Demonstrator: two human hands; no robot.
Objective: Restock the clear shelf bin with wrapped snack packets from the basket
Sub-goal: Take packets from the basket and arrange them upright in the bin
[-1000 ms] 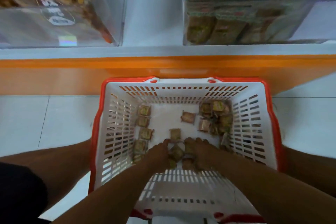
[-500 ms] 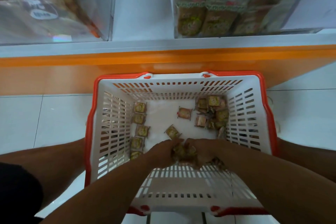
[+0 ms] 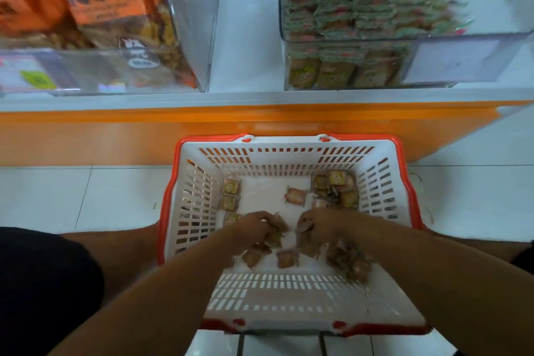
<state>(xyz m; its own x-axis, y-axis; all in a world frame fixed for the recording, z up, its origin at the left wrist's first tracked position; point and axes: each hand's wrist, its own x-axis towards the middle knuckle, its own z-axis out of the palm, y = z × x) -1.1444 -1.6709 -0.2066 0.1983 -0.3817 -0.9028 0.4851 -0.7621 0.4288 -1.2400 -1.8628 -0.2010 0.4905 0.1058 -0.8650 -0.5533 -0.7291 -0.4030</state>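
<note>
Snack packets [image 3: 277,235] lifted; left hand [image 3: 255,225], right hand [image 3: 318,228] now apart.

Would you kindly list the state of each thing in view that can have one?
left hand: inside the basket, fingers curled round snack packets.
right hand: inside the basket, fingers curled round snack packets.
basket: on the floor, partly filled, loose packets on its bottom.
snack packets: wrapped, scattered in the basket.
right shelf bin: open-topped, well stocked with packets.
left shelf bin: holds orange bags.
</note>
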